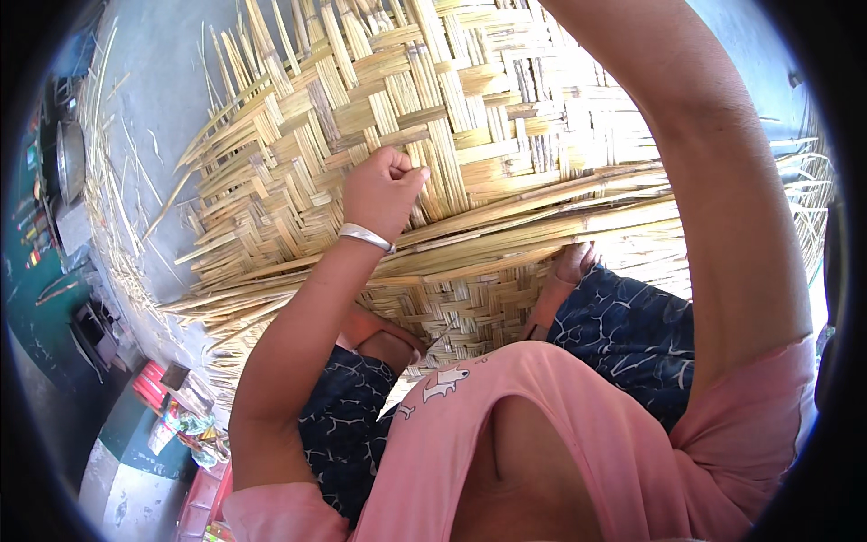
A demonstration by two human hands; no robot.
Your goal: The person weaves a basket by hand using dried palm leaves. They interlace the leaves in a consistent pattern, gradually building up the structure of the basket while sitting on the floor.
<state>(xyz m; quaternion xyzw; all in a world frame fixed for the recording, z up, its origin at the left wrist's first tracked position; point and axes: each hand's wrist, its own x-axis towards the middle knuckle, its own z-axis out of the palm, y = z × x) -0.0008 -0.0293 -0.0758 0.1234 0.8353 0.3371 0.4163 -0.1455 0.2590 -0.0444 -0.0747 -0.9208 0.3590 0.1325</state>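
Observation:
A large mat [361, 117] of flat, straw-coloured split strips spreads in front of me, woven over and under, with loose ends standing out along its left and far edges. My left hand [384, 191], a metal bangle [367, 238] on its wrist, is closed in a fist against the woven face. Whatever those fingers pinch, if anything, is hidden. A bundle of long loose strips [542, 213] lies across the mat just nearer than this hand. My right arm [713, 135] reaches far forward, and its hand is beyond the top edge of the view.
My feet [571, 264] rest on the near part of the weaving. Scattered thin strips [122, 181] lie on the grey floor [167, 81] at the left. Farther left are a round metal pan [70, 163], a red box [149, 384] and colourful packets [176, 425]. More strip ends [804, 181] fan out at the right.

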